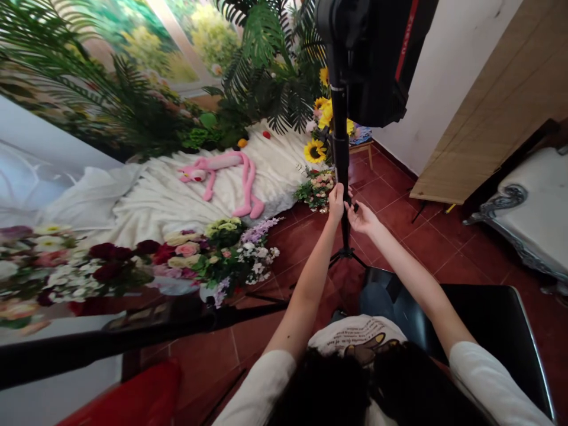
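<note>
A black light stand (341, 157) rises in front of me, with a large black studio light (381, 59) at its top and splayed legs (347, 254) on the floor. My left hand (336, 202) is closed around the stand's pole. On the pole's right side, my right hand (360, 216) has bent fingers at a small dark knob (355, 207); the thumb and fingertips appear to pinch it. The hands are close together at the same height, with the pole between them.
Left, a pink plush panther (222, 165) lies on a white fur cover (155, 204). Artificial flowers (186, 254) line its front; a black pole (146, 331) crosses lower left. Right are a black seat (483, 313), a wooden panel (483, 100) and a silver-trimmed sofa (536, 201).
</note>
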The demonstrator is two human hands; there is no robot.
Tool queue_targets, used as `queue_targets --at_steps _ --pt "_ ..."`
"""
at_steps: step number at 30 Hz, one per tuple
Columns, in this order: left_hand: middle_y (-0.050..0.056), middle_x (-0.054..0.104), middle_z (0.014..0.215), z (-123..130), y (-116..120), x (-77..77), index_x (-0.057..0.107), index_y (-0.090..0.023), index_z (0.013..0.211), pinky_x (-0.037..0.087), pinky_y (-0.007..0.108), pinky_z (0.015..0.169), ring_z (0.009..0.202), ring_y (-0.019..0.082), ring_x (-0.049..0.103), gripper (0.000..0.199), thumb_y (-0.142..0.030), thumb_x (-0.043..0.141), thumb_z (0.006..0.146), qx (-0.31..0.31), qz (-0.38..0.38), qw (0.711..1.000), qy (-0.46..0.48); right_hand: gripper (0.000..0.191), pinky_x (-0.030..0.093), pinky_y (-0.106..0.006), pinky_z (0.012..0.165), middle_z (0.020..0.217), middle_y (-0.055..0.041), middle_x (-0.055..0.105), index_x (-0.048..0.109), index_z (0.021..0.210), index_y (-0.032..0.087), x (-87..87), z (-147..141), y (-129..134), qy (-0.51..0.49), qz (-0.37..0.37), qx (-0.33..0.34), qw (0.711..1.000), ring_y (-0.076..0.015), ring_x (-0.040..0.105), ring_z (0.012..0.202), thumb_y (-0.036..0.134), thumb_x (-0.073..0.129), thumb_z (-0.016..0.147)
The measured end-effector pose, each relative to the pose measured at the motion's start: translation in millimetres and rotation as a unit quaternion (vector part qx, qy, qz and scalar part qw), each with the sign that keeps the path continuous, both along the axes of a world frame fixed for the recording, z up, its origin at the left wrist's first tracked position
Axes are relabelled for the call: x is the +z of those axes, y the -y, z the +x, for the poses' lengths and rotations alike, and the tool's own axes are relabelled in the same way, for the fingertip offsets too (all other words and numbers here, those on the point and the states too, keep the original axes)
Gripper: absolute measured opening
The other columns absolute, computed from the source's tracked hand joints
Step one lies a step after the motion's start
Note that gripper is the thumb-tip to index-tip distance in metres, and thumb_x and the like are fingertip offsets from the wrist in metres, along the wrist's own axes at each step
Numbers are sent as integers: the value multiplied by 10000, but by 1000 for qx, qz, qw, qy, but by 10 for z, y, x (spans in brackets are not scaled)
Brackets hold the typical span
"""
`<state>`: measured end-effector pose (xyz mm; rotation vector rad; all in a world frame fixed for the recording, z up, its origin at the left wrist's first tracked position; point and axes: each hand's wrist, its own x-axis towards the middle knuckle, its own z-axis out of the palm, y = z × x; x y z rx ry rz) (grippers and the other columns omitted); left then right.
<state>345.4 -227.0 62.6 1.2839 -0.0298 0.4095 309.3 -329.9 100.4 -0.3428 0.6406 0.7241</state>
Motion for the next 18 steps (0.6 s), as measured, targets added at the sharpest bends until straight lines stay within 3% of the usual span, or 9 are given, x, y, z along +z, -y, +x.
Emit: queue_targets --at_steps 4,8,13,16,18 --pt "7 583 629 27 25 -38 578 -171 707 449 224 568 558 85 533 627 -781 464 792 40 24 999 4 206 572 -148 480 583 6 635 584 894 156 62 37 -76 -22 -32 -41 998 -80 582 433 229 429 1007" --pt "3 568 620 10 38 -9 566 -172 712 435 226 554 540 84 511 632 -784 436 803 41 44 998 -3 181 564 -134 468 559 27 597 568 871 160 66 82 -22 -15 -35 -14 999 -61 517 393 182 435 991" --pt "8 565 617 17 32 -6 563 -172 700 441 231 572 551 88 516 638 -783 417 811 50 59 997 8 131 550 -132 461 593 20 619 559 817 168 -22 126 52 75 -57 35 995 -60 519 414 151 523 941" --pt "6 559 609 39 21 -27 563 -175 696 443 237 583 559 94 519 645 -792 410 807 48 67 996 18 148 551 -138 477 577 30 605 539 779 178 -102 111 15 132 -135 48 981 -56 498 410 133 560 918" --pt "5 558 607 47 14 -35 570 -176 702 448 239 602 570 98 527 638 -785 413 813 44 69 996 31 163 565 -162 513 582 33 603 519 770 187 -177 64 -27 192 -239 44 951 -54 485 416 146 561 922"
